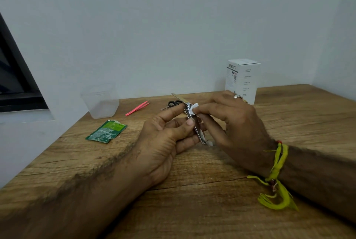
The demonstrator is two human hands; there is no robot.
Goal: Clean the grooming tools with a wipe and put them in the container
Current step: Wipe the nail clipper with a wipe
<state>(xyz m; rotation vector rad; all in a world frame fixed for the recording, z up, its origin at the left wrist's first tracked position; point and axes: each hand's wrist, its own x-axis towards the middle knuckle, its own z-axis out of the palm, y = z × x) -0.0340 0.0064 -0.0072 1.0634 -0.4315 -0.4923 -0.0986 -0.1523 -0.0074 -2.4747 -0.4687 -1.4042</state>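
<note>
My left hand [169,132] grips a silver nail clipper [195,125] between thumb and fingers, above the wooden table [192,190]. My right hand [231,121] pinches a small white wipe [194,108] against the clipper's upper end. Its lever sticks out up and to the left. Behind the hands lie pink tweezers [137,108] and small black-handled scissors [172,103]. A clear plastic container [101,101] stands at the table's back left, with nothing visible inside.
A torn green wipe sachet [107,131] lies left of my hands. A white cardboard box [242,79] stands at the back right against the wall. A dark window frame [17,76] is at the far left.
</note>
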